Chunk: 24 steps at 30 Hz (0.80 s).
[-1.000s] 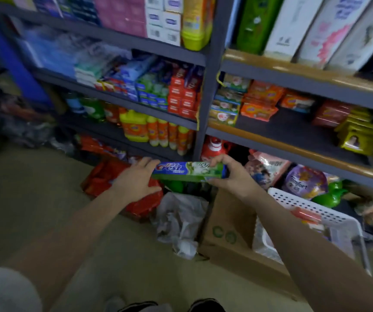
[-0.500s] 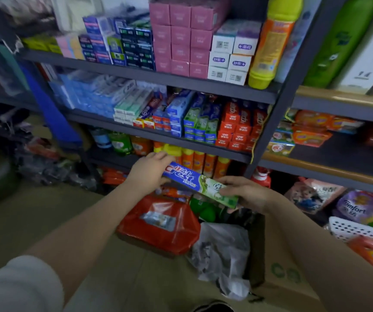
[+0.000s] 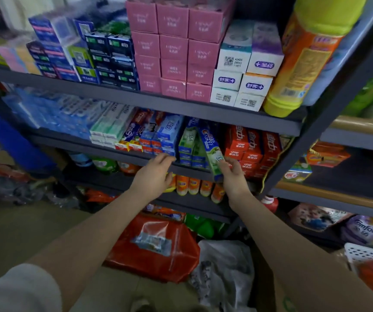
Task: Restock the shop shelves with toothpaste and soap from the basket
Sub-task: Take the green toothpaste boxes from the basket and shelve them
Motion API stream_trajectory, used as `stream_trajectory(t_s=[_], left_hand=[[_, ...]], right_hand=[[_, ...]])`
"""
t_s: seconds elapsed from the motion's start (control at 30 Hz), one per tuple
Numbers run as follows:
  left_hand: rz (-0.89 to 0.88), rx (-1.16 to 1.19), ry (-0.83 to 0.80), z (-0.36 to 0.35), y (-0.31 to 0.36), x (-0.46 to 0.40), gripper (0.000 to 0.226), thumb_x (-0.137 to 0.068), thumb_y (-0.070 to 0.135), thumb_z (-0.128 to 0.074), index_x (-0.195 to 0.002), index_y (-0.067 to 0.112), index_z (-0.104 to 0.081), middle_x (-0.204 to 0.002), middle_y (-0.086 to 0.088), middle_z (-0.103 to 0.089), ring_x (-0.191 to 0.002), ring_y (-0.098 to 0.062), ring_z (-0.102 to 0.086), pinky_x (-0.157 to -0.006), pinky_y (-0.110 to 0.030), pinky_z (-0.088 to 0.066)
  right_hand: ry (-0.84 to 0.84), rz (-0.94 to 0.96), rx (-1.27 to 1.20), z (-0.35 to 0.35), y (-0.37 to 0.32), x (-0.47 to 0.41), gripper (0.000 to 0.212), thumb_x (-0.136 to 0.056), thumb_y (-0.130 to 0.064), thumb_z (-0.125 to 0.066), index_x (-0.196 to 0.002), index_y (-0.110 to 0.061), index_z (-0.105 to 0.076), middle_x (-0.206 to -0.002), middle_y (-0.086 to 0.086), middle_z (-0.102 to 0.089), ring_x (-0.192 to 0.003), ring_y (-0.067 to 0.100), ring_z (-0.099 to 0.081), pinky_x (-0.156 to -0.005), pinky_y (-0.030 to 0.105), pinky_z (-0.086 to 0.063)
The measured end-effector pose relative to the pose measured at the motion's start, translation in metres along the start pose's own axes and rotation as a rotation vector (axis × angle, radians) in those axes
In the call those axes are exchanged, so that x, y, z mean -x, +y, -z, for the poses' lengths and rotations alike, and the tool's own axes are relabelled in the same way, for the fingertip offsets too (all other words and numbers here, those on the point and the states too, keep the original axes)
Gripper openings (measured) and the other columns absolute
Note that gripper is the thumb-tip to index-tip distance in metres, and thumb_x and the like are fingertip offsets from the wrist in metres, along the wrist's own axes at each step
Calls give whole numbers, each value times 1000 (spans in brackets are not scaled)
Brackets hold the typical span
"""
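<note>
The right hand [image 3: 232, 176] pinches the near end of a light, stiff Crest toothpaste box [image 3: 211, 149] angled into the toothpaste shelf [image 3: 118, 154], while the left hand [image 3: 154, 174] hovers, fingers loosely spread.

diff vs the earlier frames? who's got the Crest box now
The Crest box went from level, held at both ends, up to the toothpaste shelf, now end-first between the green and red packs. The left hand let go and hangs open beside it; the right hand keeps its grip on the near end. Shelf stock looks unchanged.
</note>
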<state>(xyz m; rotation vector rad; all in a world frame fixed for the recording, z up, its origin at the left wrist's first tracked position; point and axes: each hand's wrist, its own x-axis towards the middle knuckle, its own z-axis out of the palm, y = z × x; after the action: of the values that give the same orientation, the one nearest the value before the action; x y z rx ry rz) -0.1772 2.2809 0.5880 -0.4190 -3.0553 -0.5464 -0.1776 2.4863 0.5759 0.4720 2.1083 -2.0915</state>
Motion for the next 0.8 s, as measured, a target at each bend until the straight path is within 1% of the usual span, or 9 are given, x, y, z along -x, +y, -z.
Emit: stream_trajectory(t_s=[0.07, 0.13, 0.2, 0.27, 0.3, 0.4, 0.5, 0.67, 0.8], left_hand=[[-52, -22, -67, -1, -9, -23, 45, -94, 19, -47, -137, 15, -36, -144, -4, -32, -113, -25, -51, -78, -33, -48], [-92, -47, -119, -1, -18, -46, 48, -93, 19, -47, -138, 15, -33, -148, -4, -24, -103, -25, -56, -72, -32, -46], [-154, -120, -125, -2, -25, -65, 52, -92, 18, -46, -141, 16, -28, -153, -3, -16, -95, -25, -59, -63, -31, -43], [-242, -223, -142, -6, -31, -79, 54, -93, 18, -43, -144, 17, -22, -155, -1, -12, -87, -24, -59, -54, -29, -38], [-285, -273, -156, -9, -34, -86, 55, -94, 18, -41, -145, 18, -20, -156, -1, -11, -82, -24, -59, -51, -28, -35], [-384, -363, -180, -15, -40, -104, 51, -97, 20, -37, -144, 17, -21, -156, -3, -15, -72, -27, -60, -48, -28, -36], [-442, -342, -194, -12, -38, -115, 43, -96, 20, -42, -136, 10, -35, -148, -10, -32, -83, -34, -63, -57, -36, -50], [-534, -496, -201, -4, -25, -131, 34, -95, 30, -45, -115, 3, -44, -122, -15, -46, -84, -33, -60, -54, -36, -42], [-717, -333, -143, -4, -21, -140, 34, -82, 16, -66, -106, -5, -55, -112, -21, -58, -105, -38, -55, -73, -46, -55]], right_hand=[[24, -67, -94, -17, 1, -17, 28, -94, -31, -51, -119, -28, -39, -114, 4, -57, -90, 21, -57, -73, 32, -48], [30, -59, -112, -30, 6, -31, 51, -87, -23, -63, -131, -25, -37, -126, 5, -53, -102, 23, -57, -82, 33, -52], [29, 28, 112, -38, 11, -45, 65, -75, -25, -70, -133, -23, -39, -132, 7, -48, -114, 25, -53, -94, 37, -49], [80, 89, 357, -42, 14, -53, 66, -78, -20, -69, -137, -15, -39, -140, 9, -39, -126, 25, -44, -102, 27, -39], [121, 109, 462, -44, 14, -54, 64, -83, -16, -66, -139, -10, -36, -143, 11, -34, -130, 25, -39, -102, 24, -35], [206, 199, 701, -49, 15, -60, 61, -89, -20, -60, -142, -8, -31, -145, 12, -36, -128, 26, -42, -100, 32, -39], [239, 192, 793, -61, 14, -61, 60, -92, -25, -56, -143, -11, -29, -146, 12, -36, -120, 30, -50, -91, 38, -47], [339, 136, 916, -74, 7, -71, 49, -96, -23, -48, -141, -13, -31, -148, 14, -29, -111, 39, -54, -78, 41, -48], [365, 187, 1251, -45, 20, -55, 43, -89, -10, -54, -130, -17, -43, -145, 6, -33, -91, 37, -62, -60, 38, -46]])
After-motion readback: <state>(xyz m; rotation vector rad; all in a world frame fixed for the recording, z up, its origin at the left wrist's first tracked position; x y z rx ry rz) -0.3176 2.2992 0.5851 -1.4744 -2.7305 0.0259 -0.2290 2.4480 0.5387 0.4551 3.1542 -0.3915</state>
